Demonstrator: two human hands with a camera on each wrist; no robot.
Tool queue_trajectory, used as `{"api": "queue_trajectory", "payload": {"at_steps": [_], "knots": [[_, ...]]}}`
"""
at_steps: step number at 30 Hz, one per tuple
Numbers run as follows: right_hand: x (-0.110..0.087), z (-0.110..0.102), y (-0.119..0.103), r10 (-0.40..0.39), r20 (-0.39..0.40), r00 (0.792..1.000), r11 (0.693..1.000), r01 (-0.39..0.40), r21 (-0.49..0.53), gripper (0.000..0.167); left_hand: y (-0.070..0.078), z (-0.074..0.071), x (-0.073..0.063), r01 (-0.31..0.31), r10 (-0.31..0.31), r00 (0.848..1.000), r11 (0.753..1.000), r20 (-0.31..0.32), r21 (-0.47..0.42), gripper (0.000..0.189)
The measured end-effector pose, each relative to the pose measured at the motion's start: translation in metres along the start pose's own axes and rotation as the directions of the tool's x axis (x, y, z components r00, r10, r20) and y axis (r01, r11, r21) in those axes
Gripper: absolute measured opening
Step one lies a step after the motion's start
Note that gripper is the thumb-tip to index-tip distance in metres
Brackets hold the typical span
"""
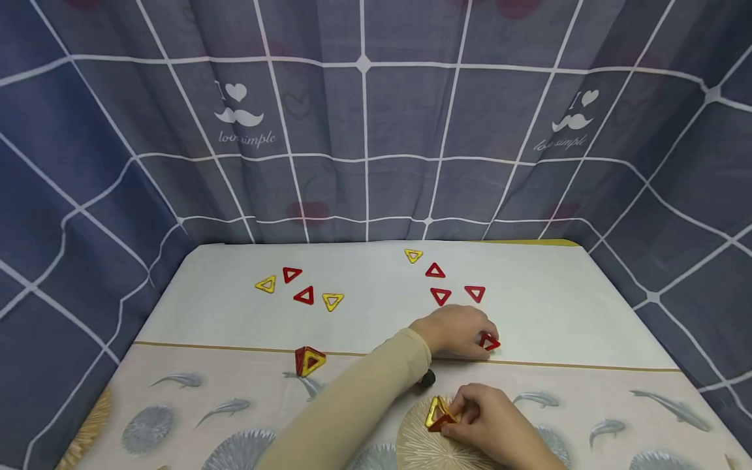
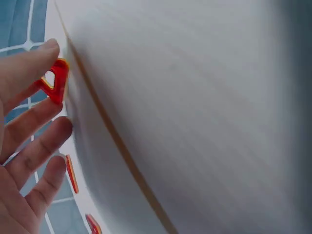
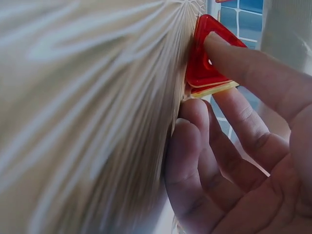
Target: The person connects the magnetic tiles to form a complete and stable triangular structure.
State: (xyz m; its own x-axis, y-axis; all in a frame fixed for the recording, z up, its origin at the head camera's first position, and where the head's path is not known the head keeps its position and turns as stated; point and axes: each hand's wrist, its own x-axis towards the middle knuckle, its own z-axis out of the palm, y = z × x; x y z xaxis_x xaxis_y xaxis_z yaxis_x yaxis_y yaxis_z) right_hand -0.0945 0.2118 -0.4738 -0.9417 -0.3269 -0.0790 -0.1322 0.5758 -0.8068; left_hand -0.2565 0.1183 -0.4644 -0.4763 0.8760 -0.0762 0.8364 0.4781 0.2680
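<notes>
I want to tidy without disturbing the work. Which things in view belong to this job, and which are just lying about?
Seem to belong:
red triangle in left hand
red-yellow piece in right hand
red-yellow block on the left
eight loose triangles

Seem not to belong:
tablecloth
curtain
black thing by the sleeve, unclear what

The far grid-patterned curtain (image 1: 326,124) bears a white left print (image 1: 245,138) and a matching right print (image 1: 571,123): each reads "I" before a heart (image 1: 237,92), with "love simple" below a mustache (image 1: 239,117).
</notes>
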Motion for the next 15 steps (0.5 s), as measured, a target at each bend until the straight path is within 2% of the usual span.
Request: {"api": "queue_trajectory", "payload": {"at_steps": [6, 10, 15], "knots": [[0.004, -0.002, -0.003, 0.021, -0.02, 1.0, 1.0, -0.022, -0.016, 0.027, -0.009, -0.003, -0.021, 0.019, -0.02, 0.999, 0.997, -0.024, -0.071, 0.028], [0.007, -0.006, -0.005, 0.065, -0.035, 0.997, 0.997, -0.066, -0.034, 0.026, -0.012, -0.006, -0.039, 0.075, -0.079, 0.997, 0.99, -0.023, -0.123, 0.026], [0.01, -0.009, -0.004, 0.089, -0.071, 0.993, 0.994, -0.093, -0.049, 0.025, -0.013, -0.011, -0.063, 0.156, -0.155, 0.988, 0.977, 0.018, -0.142, 0.025]]}}
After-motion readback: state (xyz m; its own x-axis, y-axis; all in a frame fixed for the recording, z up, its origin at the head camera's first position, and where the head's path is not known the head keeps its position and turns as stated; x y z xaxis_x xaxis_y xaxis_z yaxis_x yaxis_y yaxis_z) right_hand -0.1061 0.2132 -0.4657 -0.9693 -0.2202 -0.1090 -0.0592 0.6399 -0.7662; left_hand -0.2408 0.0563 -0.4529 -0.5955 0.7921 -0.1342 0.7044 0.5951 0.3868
